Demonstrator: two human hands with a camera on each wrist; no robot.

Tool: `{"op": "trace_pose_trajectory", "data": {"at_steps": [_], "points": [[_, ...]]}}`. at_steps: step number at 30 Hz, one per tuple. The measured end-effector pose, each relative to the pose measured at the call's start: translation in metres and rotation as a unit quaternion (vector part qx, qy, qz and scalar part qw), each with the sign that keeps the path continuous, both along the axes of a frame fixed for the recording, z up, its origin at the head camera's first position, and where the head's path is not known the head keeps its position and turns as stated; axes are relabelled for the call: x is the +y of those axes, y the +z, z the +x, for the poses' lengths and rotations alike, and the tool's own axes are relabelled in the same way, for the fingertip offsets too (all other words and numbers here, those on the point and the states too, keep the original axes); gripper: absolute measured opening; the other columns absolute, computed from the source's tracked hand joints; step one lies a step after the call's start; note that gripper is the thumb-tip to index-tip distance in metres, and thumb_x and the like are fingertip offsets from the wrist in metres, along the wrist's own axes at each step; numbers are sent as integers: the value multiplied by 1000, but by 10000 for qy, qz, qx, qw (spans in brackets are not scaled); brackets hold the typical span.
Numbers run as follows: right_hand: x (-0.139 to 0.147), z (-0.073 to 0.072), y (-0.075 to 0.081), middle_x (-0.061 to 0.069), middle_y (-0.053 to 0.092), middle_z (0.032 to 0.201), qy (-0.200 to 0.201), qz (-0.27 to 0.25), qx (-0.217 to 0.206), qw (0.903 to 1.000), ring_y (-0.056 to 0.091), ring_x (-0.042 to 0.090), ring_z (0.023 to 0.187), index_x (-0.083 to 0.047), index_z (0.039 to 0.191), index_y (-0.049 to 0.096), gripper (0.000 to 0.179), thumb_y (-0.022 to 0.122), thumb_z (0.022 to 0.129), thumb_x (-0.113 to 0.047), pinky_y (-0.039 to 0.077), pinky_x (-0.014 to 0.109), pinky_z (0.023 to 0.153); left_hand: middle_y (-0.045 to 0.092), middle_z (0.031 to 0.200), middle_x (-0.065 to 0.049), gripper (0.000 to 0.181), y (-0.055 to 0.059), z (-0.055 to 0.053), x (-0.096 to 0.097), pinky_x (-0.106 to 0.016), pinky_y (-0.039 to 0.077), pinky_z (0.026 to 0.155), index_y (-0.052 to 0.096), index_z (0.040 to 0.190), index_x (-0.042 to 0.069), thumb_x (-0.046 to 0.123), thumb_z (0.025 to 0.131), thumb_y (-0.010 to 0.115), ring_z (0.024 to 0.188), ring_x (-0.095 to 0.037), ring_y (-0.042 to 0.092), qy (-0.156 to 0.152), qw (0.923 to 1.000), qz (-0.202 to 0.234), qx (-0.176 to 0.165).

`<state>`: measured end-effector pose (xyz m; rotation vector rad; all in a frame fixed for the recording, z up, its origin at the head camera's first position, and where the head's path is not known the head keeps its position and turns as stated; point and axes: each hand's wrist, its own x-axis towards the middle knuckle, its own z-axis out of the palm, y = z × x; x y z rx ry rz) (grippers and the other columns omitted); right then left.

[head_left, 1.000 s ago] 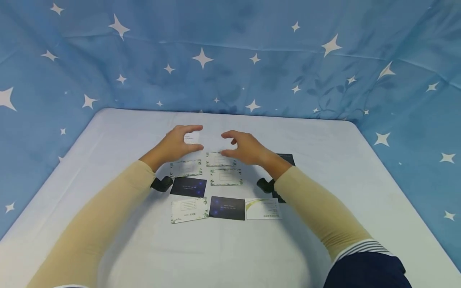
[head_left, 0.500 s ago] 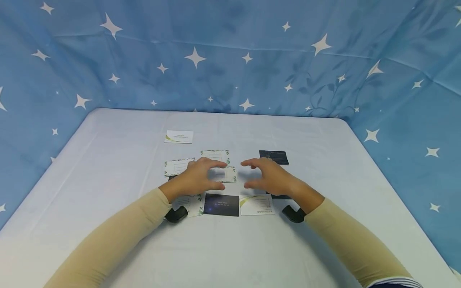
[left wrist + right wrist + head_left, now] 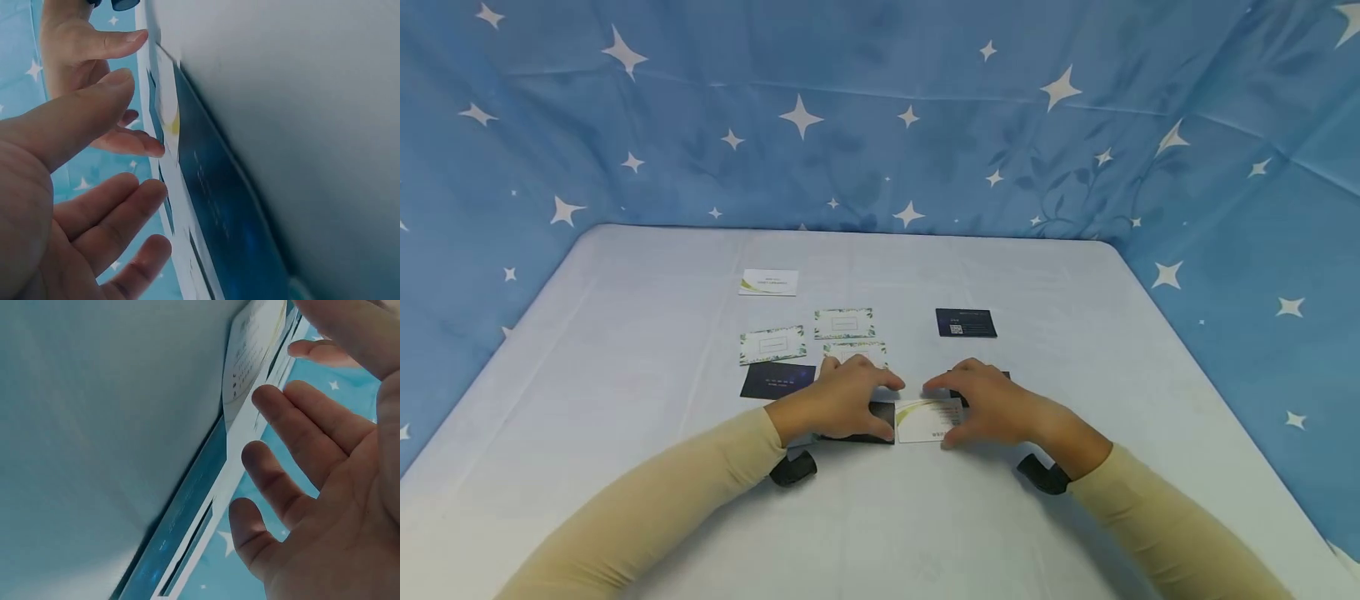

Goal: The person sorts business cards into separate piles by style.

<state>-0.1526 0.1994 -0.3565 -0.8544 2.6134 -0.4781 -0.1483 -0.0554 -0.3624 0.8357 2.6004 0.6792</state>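
Observation:
My left hand (image 3: 850, 404) hovers over the front row of business cards, thumb and fingers spread apart with nothing between them. Beneath it, a dark business card (image 3: 884, 414) shows partly; its left part is hidden. Opposite, my right hand (image 3: 996, 404) is held in a similar loose curve at the right end of that row, also holding nothing. Between the two hands lies a white business card (image 3: 922, 422) with a yellow-green curve, the right thumb overlapping its corner in the head view. In the left wrist view, the left fingers (image 3: 119, 228) are relaxed above the table.
Farther back lie leaf-bordered white cards (image 3: 844, 323), a dark blue card (image 3: 775, 380), a white card (image 3: 767, 282) and a dark card with a square code (image 3: 966, 323). The white tablecloth (image 3: 880, 525) extends toward me. A blue star-patterned curtain (image 3: 850, 125) hangs behind the table.
Both hands have moved toward me, from the back cards to the front row, and the gap between them has widened a little. The cards keep their arrangement.

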Motion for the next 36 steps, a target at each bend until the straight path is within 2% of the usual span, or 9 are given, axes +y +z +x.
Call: {"op": "trace_pose_trajectory", "data": {"at_steps": [7,17,25,29,32,36], "points": [[0,5,-4,6,58,129,126,65,248,9996,46,32,122,-16,134,63,64,88,78,-31,37,58,96,63,125,7,59,-2,2,6,-52,26,92,65,133,23,40,80,84,122,-19,46,-58,9999,-135,-29],[1,5,-6,1,63,124,144,-41,409,9991,48,29,120,-15,131,65,52,82,84,-26,36,55,96,64,122,6,59,-1,3,7,-51,26,91,65,132,20,38,80,85,120,-19,47,1,10000,-33,11],[1,4,-7,2,65,117,398,94,940,9947,53,28,114,-13,127,68,46,80,86,-29,37,55,97,63,124,5,59,-2,3,7,-50,26,89,65,133,19,38,81,85,121,-20,47,17,10000,-8,44],[1,5,-7,4,65,115,354,42,1061,9937,55,26,110,-12,125,69,42,79,87,-28,38,54,97,63,126,6,61,-2,3,8,-49,26,89,64,134,20,39,80,85,122,-20,46,45,9999,-67,81],[1,6,-6,5,65,115,310,-5,1034,9942,55,25,108,-11,126,69,45,80,86,-30,40,53,96,63,127,6,62,-3,3,10,-49,26,88,64,134,20,41,80,85,123,-20,46,33,9998,-124,150],[2,8,-4,5,66,121,340,70,926,9951,54,25,112,-10,129,67,59,84,81,-38,40,53,95,63,126,6,63,-5,3,11,-49,27,88,64,134,20,42,79,86,123,-21,46,7,9995,-178,268]]}}
